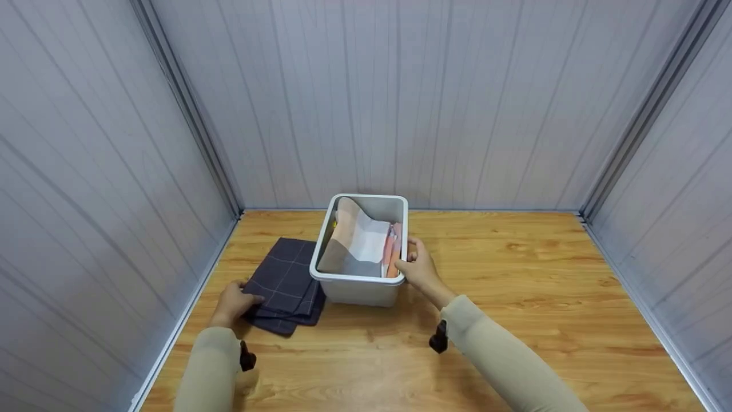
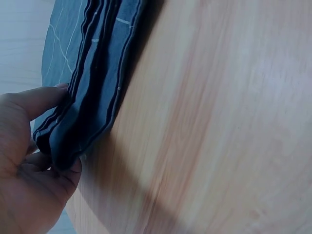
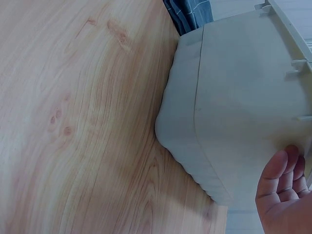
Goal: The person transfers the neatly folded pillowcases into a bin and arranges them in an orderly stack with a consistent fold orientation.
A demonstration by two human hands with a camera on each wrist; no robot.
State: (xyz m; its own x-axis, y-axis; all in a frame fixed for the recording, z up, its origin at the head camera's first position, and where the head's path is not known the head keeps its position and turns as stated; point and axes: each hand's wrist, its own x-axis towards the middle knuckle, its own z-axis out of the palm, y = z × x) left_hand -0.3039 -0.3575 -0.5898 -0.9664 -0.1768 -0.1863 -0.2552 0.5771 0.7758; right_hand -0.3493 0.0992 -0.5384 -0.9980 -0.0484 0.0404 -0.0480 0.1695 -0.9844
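Note:
A folded dark checked cloth (image 1: 280, 280) lies on the wooden surface, its layers showing as a stack of edges in the left wrist view. My left hand (image 1: 231, 303) pinches the near left corner of the cloth, thumb on top and fingers beneath (image 2: 63, 183). To the right of the cloth, partly over its edge, stands a pale grey plastic bin (image 1: 357, 292). Inside the bin are a beige, white and grey cloth (image 1: 366, 240) and some orange-pink folded fabric (image 1: 392, 252). My right hand (image 1: 423, 269) grips the bin's right rim, thumb over it and fingers along the outer wall (image 3: 273, 170).
The wooden tabletop (image 1: 514, 274) stretches to the right and front. Pale panelled walls (image 1: 400, 103) enclose it at the back and both sides, and the bin stands close to the back wall. A small dark device (image 1: 438, 337) hangs at each wrist.

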